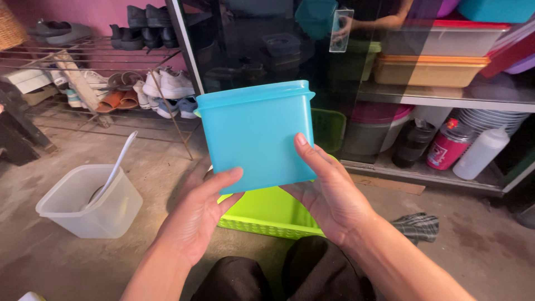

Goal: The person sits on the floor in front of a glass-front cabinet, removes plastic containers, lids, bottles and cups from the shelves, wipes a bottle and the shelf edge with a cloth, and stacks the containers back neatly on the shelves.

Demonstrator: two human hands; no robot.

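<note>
Head view: both hands, left hand (195, 214) and right hand (329, 195), grip pressed flat on lower sides of lidded turquoise container (256, 134), held above green basket (267, 214); judged light, stiff, smooth plastic, likely slippery; side walls best hold.

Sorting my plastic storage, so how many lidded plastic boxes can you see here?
3: a turquoise lidded plastic box held in both hands, plus a clear red-lidded box and an orange-lidded tan box stacked on the shelf. Others may be hidden.
</note>
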